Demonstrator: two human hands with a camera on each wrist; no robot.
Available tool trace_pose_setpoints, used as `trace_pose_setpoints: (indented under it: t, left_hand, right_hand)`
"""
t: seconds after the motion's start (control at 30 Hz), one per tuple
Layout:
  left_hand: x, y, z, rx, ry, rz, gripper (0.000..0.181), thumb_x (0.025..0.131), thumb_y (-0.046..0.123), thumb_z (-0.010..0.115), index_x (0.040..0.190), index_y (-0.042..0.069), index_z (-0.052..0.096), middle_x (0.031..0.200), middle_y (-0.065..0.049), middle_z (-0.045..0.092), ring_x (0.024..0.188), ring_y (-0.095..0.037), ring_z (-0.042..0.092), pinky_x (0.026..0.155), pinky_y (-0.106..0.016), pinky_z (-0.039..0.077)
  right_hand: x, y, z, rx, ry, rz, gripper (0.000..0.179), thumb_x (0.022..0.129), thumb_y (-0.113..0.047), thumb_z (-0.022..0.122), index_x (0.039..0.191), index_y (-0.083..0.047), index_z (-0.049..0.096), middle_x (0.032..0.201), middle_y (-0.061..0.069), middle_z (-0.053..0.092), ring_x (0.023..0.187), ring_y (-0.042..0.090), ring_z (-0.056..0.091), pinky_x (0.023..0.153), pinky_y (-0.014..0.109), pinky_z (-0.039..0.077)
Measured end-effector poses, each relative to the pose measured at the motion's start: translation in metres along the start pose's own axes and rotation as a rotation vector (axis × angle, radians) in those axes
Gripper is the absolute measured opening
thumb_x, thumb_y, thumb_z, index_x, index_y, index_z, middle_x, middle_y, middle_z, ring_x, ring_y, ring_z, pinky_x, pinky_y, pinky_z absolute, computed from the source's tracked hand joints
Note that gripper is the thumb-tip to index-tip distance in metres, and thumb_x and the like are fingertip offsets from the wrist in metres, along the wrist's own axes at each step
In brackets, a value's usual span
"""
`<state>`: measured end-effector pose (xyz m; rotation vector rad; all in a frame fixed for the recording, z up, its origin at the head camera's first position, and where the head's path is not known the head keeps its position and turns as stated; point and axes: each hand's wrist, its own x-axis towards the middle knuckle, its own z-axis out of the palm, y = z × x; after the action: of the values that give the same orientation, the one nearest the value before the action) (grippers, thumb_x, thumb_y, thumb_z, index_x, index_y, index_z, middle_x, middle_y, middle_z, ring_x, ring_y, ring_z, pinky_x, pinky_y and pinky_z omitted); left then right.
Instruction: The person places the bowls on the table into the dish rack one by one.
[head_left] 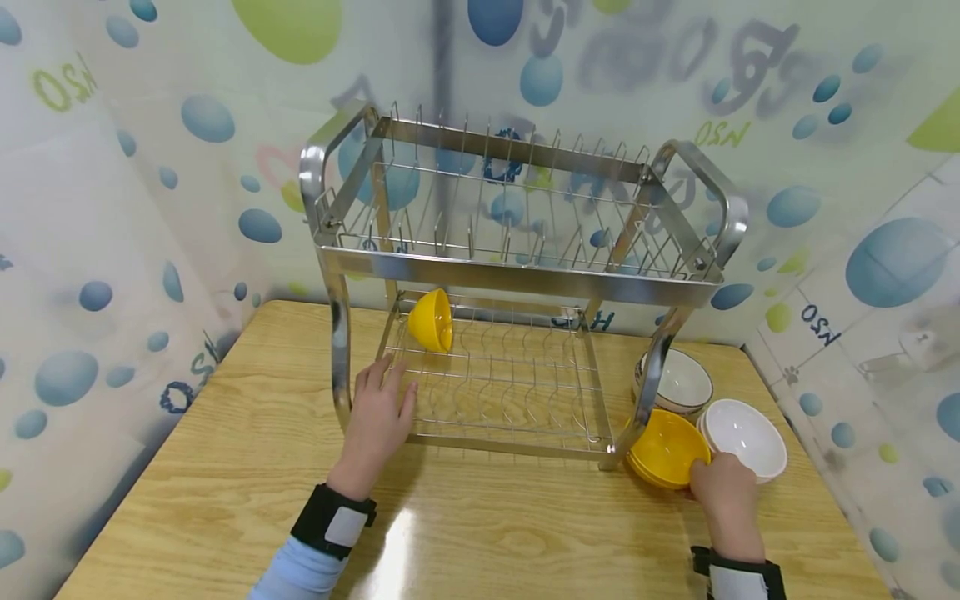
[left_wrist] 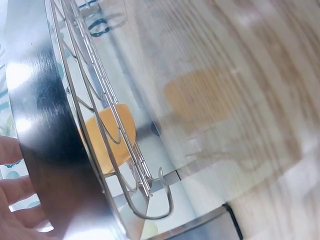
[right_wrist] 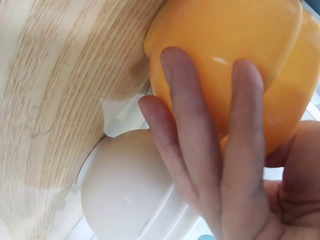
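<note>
A yellow bowl (head_left: pixel 431 321) stands on its side in the left back of the rack's lower tier; through the wires, the same bowl (left_wrist: pixel 111 137) shows in the left wrist view. My left hand (head_left: pixel 378 408) is at the lower tier's front left corner, fingers loosely extended just short of that bowl and holding nothing. At the right, my right hand (head_left: pixel 726 492) grips a yellow bowl (head_left: pixel 671 446) of a nested stack by its right side. Its fingers (right_wrist: pixel 192 95) lie along the bowl's outside in the right wrist view.
The two-tier metal dish rack (head_left: pixel 517 279) stands mid-table, upper tier overhanging. White bowls (head_left: pixel 746 437) sit right of the yellow stack, and a dark-rimmed white bowl (head_left: pixel 678 382) behind it. A patterned curtain (head_left: pixel 210 183) surrounds the wooden table (head_left: pixel 247 400).
</note>
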<state>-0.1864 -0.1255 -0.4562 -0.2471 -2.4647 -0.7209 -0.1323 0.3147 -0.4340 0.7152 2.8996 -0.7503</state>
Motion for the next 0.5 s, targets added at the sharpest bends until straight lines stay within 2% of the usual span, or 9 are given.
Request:
trace_pose_setpoints:
  t: [0.2,0.5]
  left_hand:
    - [0.0011,0.0005,0.0011,0.002,-0.012,-0.004,0.037,0.092,0.017,0.059,0.122,-0.005,0.058,0.131,-0.029,0.049,0.116,-0.046,0.046,0.094,-0.057,0.043]
    - [0.006,0.0027,0.0022,0.004,0.014,-0.002,0.036,0.091,0.016,0.06,0.12,-0.005,0.059,0.131,-0.028,0.05,0.116,-0.046,0.047,0.096,-0.055,0.042]
  right_hand:
    - [0.0,-0.0006,0.0011,-0.009,0.021,0.004,0.032,0.086,-0.009,0.039,0.091,0.017,0.057,0.061,0.016,0.055,0.054,0.024,0.049,0.048,0.028,0.036]
    - [-0.0037,-0.0072,-0.0004,0.025,0.033,0.037,0.036,0.09,-0.009,0.039,0.102,0.02,0.055,0.064,0.019,0.059,0.052,0.022,0.053,0.048,0.027,0.04]
